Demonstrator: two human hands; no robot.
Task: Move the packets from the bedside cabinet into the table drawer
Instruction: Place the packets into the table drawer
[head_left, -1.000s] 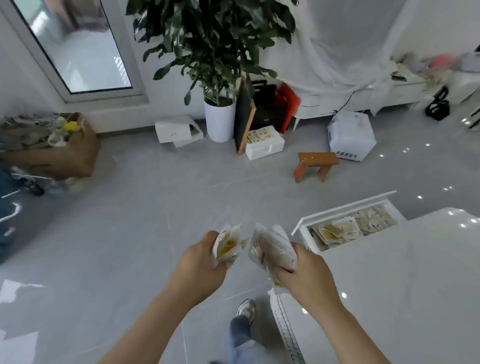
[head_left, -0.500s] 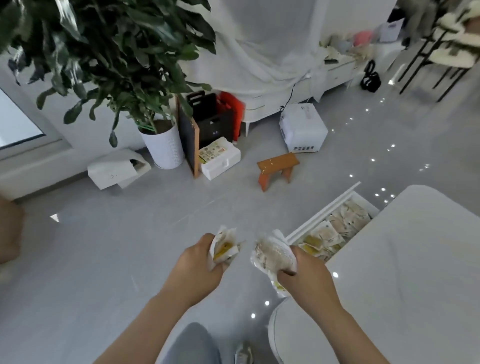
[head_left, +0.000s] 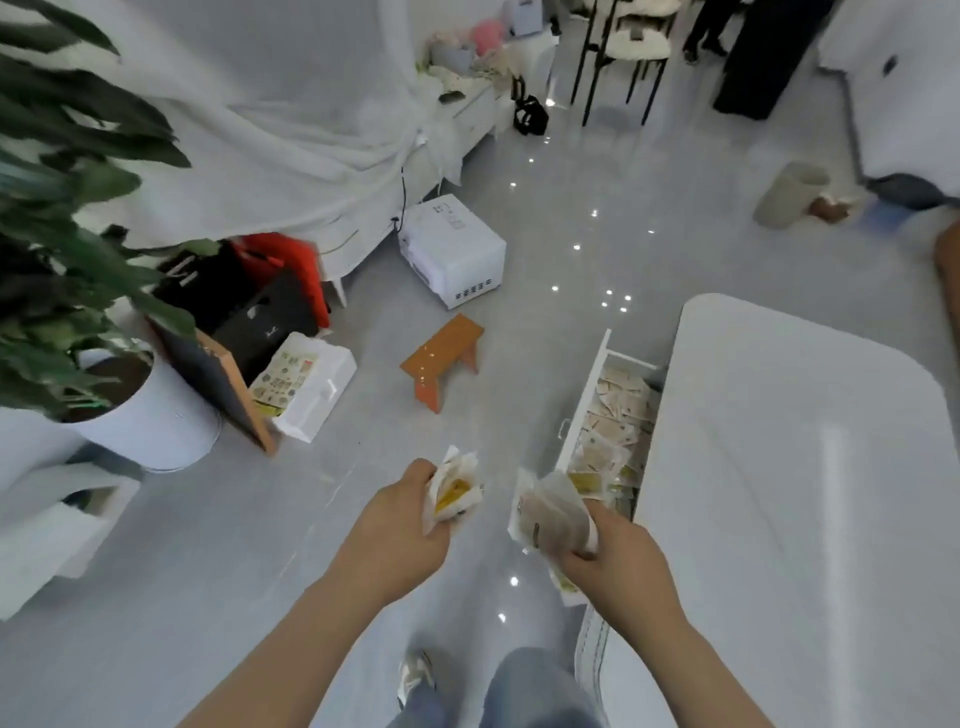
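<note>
The left hand (head_left: 400, 535) kept its grip pressed around a crinkled wad of white paper packets with yellow print (head_left: 453, 488), and the right hand (head_left: 613, 561) kept pinching a thicker, glossy bundle of pale beige packets (head_left: 550, 512). Both bundles hung above the shiny grey tiled floor (head_left: 234, 545), just left of the smooth white bench with rounded corners (head_left: 789, 467). The bench's white drawer (head_left: 584, 415) stood pulled open on its left side, filled with flat cream and yellow sachets (head_left: 615, 426); the right hand's bundle was close to the drawer's near end. Farther left of the bench stood a small orange wooden stool (head_left: 441, 358), a boxy white appliance with vent slots (head_left: 452, 254), a white foam box with a printed label (head_left: 306, 387) and a leafy green plant in a white round pot (head_left: 150, 415). Nothing lay between the hands and the drawer. Compared with half a second before, the bench and drawer had swung nearer and more lengthwise in the head view, while the plant had slid toward the left edge.
</note>
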